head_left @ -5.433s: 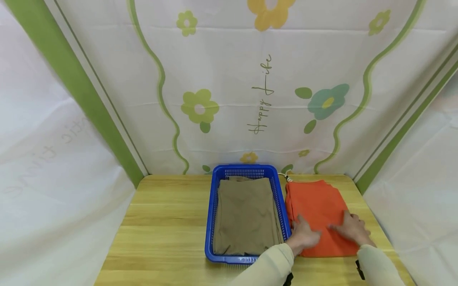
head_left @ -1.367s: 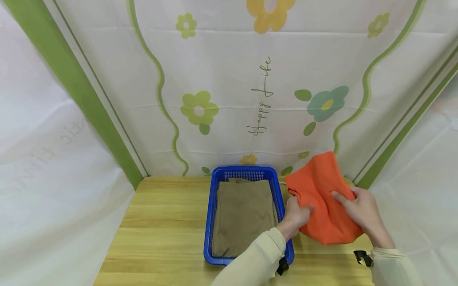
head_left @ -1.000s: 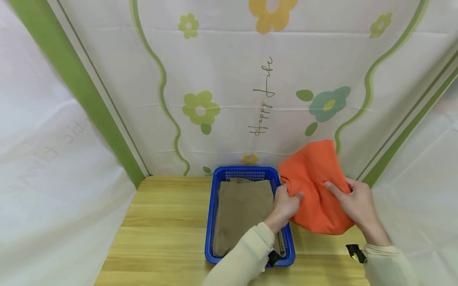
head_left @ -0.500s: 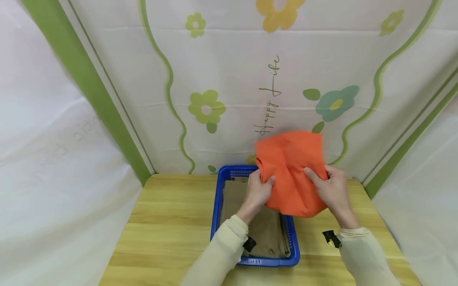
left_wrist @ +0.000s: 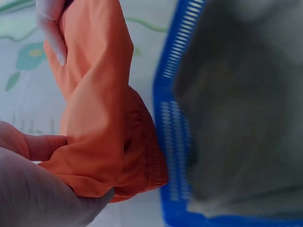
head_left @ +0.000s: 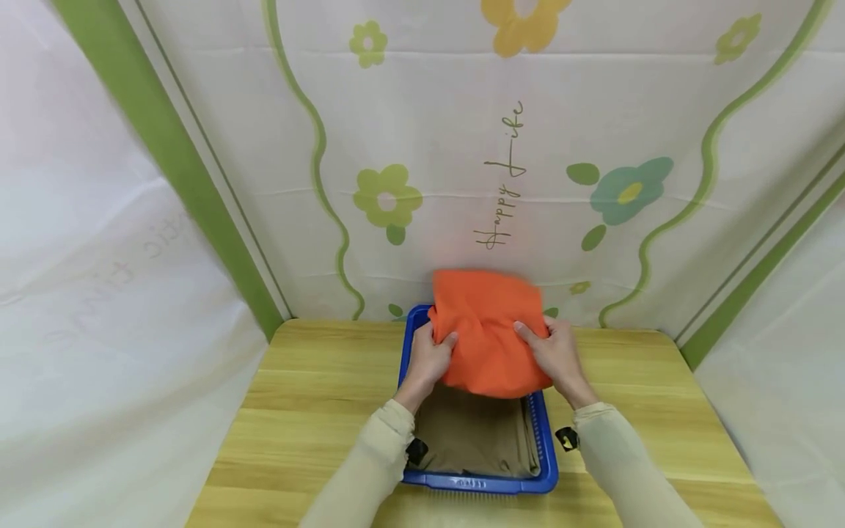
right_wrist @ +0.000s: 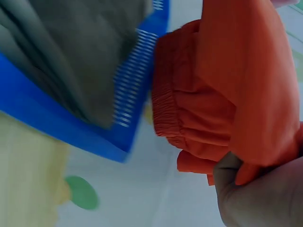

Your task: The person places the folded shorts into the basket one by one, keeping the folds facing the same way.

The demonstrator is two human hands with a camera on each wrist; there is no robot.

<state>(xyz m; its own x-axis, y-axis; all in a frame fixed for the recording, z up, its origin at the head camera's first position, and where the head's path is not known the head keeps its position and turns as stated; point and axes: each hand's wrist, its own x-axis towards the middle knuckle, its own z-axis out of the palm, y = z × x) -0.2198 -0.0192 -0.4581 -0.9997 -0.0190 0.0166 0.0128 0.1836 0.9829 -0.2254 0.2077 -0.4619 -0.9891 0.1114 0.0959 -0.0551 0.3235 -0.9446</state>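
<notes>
Both hands hold a folded orange pair of pants over the back half of a blue plastic basket. My left hand pinches its left side, thumb on top. At the right side my right hand grips it the same way. A gathered elastic band shows on the underside of the pants in the right wrist view. Folded khaki cloth lies inside the basket, its back part hidden behind the pants.
The basket stands on a wooden table. A white flower-printed curtain hangs behind the table's back edge, with white sheets on both sides. A black strap piece hangs by the right sleeve.
The orange pants lay on the table right of the basket, with both hands on them. Both hands have lifted them and carried them left over the basket, most recently lowering them.
</notes>
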